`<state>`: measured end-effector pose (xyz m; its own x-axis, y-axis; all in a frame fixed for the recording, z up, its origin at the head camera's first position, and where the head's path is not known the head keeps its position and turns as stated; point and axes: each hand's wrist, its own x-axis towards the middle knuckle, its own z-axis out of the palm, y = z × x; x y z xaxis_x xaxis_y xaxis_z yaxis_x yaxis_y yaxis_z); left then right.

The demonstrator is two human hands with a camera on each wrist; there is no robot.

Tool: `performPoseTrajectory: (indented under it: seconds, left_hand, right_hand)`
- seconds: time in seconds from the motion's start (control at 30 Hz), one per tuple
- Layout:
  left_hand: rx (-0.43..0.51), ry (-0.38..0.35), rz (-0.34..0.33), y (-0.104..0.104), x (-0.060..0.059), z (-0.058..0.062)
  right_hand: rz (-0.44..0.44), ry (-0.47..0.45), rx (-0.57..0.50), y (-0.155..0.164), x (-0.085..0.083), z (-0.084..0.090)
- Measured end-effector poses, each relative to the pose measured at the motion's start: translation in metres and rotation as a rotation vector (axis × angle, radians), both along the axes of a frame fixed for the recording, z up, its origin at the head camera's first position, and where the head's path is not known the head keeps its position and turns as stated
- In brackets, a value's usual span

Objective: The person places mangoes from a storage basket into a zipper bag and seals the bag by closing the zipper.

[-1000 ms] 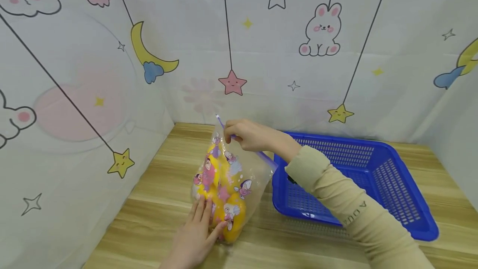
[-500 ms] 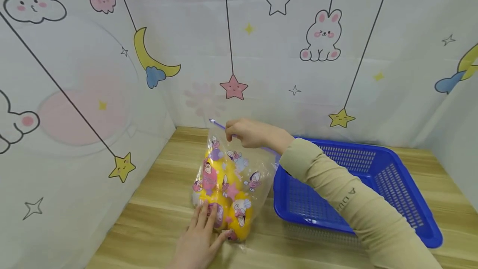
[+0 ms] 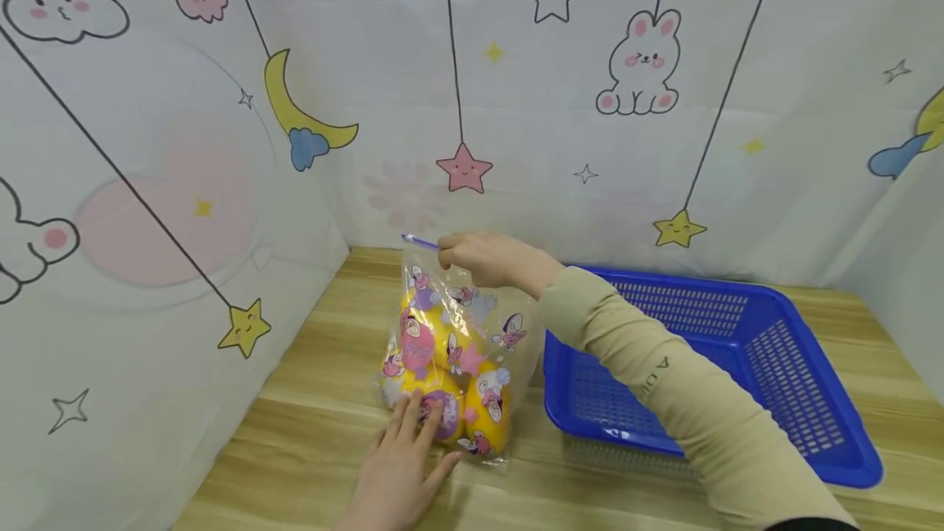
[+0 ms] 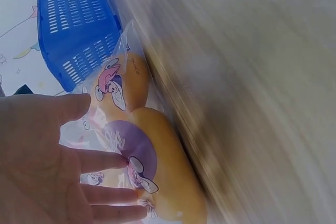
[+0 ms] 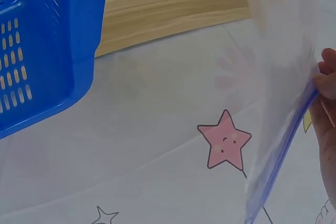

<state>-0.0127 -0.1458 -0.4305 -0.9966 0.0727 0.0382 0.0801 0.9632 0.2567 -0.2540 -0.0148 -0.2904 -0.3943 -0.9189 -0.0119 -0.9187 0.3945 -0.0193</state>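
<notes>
Clear plastic zip bag with cartoon print, standing upright on wooden surface, just left of blue mesh basket; holding yellow rounded items, number not discernible through the print. Right hand pinching purple zip strip at bag top, fingers curled over the seal, sleeve of beige fabric crossing in front of basket's near-left corner. Right wrist view: fingertips gripping the blue-purple strip, clear film hanging beside it, basket wall at left, star-printed backdrop behind. Left hand lying flat against lower front of bag, fingers straight and slightly spread, pressing on the film over the yellow contents; palm resting toward the surface. Left wrist view: fingers touching the printed film, yellow contents bulging beneath, basket visible beyond; wood grain blurring heavily at right, detail there not readable. Bag bottom touching the surface; bag side close to basket, contact not determinable. Whether zip is sealed along its full run: not determinable. Backdrop cloth with moon, rabbit and star drawings enclosing rear and left of the surface.
</notes>
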Motion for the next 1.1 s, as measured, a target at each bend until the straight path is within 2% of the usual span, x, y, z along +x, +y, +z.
performPoseTrajectory:
  seconds: [0.27, 0.63, 1.1]
  left_hand:
    - [0.014, 0.029, -0.007, 0.004, -0.006, 0.002]
    - [-0.021, 0.073, -0.014, 0.009, -0.011, 0.001]
    - [-0.073, 0.122, -0.022, 0.011, -0.021, -0.001]
  right_hand:
    - [0.027, 0.064, 0.004, -0.01, -0.008, -0.01]
    - [0.031, 0.134, 0.019, -0.017, -0.019, -0.032]
    - [-0.046, 0.124, 0.078, -0.023, -0.021, -0.058]
